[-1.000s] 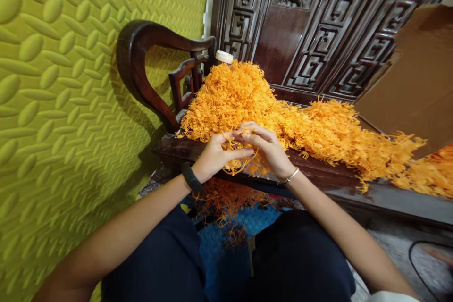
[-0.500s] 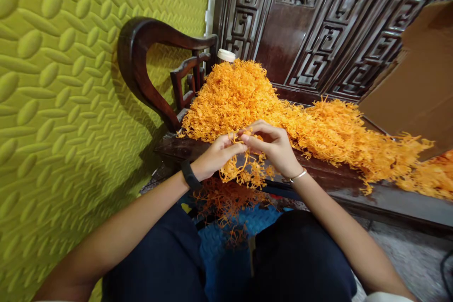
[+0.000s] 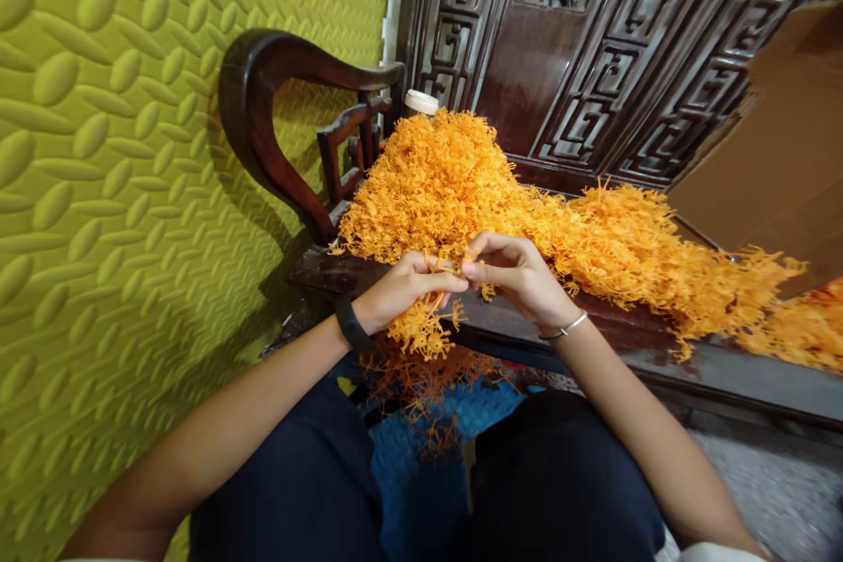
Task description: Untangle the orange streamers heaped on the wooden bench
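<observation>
We find the left hand (image 3: 412, 288) with thumb and fingers closed on an orange clump (image 3: 421, 334), whose branching ends hang below the grip, in front of the seat edge. The right hand (image 3: 519, 277) meets it at the upper strands, fingers arched, thumb and forefinger narrowed about a strand; whether those tips clamp it, we cannot tell.

We judge the clump light, soft and springy, with little slip but a readiness to snag; thin tips may tear. We advise holding it by the gathered stems, not the loose ends.

Count as follows: two hands, one held clump, one dark wristband (image 3: 354, 325) on the left, one bracelet (image 3: 567, 327) on the right. Beyond the hands, we note one orange pile (image 3: 441, 184) spread along the wooden bench (image 3: 342, 274), its pieces too tangled to count. Below lies loose orange material (image 3: 428, 378). Farther out: one armrest (image 3: 260, 105), one white lid (image 3: 421, 102) and one cardboard piece (image 3: 777, 132).
</observation>
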`<state>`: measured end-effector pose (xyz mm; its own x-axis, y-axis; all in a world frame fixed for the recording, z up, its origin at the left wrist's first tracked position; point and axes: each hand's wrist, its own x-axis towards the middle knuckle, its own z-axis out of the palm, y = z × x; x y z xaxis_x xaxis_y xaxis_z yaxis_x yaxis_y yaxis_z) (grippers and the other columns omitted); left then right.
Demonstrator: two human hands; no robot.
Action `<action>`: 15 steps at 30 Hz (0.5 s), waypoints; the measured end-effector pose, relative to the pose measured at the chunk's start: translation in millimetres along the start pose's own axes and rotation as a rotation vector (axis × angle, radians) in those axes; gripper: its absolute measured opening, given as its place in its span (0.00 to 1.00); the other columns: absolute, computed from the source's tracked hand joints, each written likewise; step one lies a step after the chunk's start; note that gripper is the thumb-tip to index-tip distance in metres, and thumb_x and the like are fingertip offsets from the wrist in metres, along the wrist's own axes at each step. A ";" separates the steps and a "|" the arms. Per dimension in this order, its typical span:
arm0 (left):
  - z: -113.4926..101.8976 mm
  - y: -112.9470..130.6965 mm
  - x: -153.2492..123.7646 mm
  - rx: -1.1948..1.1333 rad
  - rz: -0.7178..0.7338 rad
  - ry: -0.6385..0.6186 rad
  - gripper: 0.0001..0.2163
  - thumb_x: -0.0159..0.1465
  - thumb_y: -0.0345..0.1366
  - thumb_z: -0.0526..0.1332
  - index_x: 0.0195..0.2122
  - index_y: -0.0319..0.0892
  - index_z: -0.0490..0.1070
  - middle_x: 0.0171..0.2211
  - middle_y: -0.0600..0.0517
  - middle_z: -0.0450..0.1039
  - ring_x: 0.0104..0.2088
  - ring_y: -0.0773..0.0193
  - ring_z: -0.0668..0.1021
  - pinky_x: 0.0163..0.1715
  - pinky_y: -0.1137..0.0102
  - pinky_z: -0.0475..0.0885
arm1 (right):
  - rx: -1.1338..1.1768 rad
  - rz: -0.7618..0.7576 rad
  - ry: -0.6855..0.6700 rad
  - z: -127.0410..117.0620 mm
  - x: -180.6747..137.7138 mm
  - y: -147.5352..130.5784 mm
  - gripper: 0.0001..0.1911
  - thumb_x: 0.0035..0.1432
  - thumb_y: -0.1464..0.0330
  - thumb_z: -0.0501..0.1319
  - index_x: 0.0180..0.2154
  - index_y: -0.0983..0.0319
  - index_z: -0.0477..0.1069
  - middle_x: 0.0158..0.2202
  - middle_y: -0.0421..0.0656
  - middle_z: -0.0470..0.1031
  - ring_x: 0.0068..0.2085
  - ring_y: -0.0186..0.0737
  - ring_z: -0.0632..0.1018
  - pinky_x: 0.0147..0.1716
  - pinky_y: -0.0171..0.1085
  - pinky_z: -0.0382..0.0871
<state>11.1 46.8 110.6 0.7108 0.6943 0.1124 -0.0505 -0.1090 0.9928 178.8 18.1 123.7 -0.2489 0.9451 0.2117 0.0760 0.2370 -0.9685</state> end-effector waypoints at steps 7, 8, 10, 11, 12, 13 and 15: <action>-5.5 -3.3 -4.4 -0.228 -0.050 -0.200 0.11 0.45 0.35 0.61 0.09 0.44 0.62 0.09 0.57 0.59 0.15 0.71 0.63 0.20 0.69 0.60 | 0.287 0.081 -0.204 16.0 -1.7 4.1 0.15 0.43 0.59 0.67 0.24 0.61 0.65 0.20 0.36 0.61 0.21 0.29 0.62 0.23 0.34 0.59; -6.5 -4.9 -5.3 -0.254 -0.060 -0.235 0.11 0.45 0.35 0.62 0.09 0.44 0.62 0.09 0.57 0.58 0.14 0.70 0.63 0.19 0.69 0.60 | 0.306 0.086 -0.241 18.8 -1.5 5.2 0.16 0.43 0.58 0.67 0.24 0.61 0.64 0.19 0.35 0.60 0.21 0.29 0.60 0.22 0.34 0.58; -9.4 -6.9 -8.1 -0.291 -0.066 -0.289 0.12 0.45 0.36 0.63 0.09 0.44 0.62 0.08 0.57 0.57 0.12 0.70 0.61 0.17 0.68 0.58 | 0.313 0.073 -0.299 22.0 -0.7 5.7 0.19 0.43 0.55 0.65 0.22 0.60 0.59 0.18 0.35 0.56 0.20 0.30 0.57 0.21 0.34 0.57; -11.0 -7.0 -10.2 -0.314 -0.051 -0.312 0.13 0.45 0.37 0.63 0.08 0.45 0.62 0.07 0.57 0.56 0.11 0.70 0.60 0.16 0.68 0.57 | 0.304 0.040 -0.303 21.7 -0.4 4.4 0.21 0.44 0.53 0.63 0.21 0.59 0.56 0.18 0.35 0.53 0.20 0.30 0.56 0.20 0.34 0.56; -12.7 -6.1 -12.5 -0.339 -0.023 -0.335 0.15 0.45 0.38 0.63 0.07 0.45 0.60 0.06 0.56 0.55 0.10 0.70 0.60 0.16 0.67 0.57 | 0.284 -0.005 -0.280 19.8 -0.3 2.0 0.23 0.46 0.51 0.60 0.20 0.59 0.52 0.18 0.35 0.50 0.20 0.30 0.55 0.19 0.35 0.56; -14.0 -4.5 -15.0 -0.362 0.010 -0.355 0.17 0.45 0.40 0.63 0.05 0.45 0.59 0.06 0.56 0.54 0.10 0.70 0.59 0.15 0.67 0.57 | 0.257 -0.061 -0.229 16.5 -0.7 -1.6 0.24 0.47 0.51 0.58 0.20 0.58 0.48 0.18 0.34 0.47 0.20 0.31 0.53 0.18 0.34 0.55; -15.0 0.8 -19.3 -0.384 0.058 -0.349 0.18 0.45 0.43 0.62 0.04 0.45 0.58 0.05 0.55 0.53 0.10 0.69 0.59 0.16 0.66 0.58 | 0.191 -0.187 -0.058 6.4 -3.1 -10.6 0.23 0.50 0.52 0.56 0.21 0.58 0.45 0.19 0.34 0.44 0.20 0.31 0.53 0.18 0.34 0.55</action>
<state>-13.2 43.9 109.8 0.8875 0.4091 0.2120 -0.3039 0.1738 0.9367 172.6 11.2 132.4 -0.2969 0.8731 0.3867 -0.1581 0.3544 -0.9216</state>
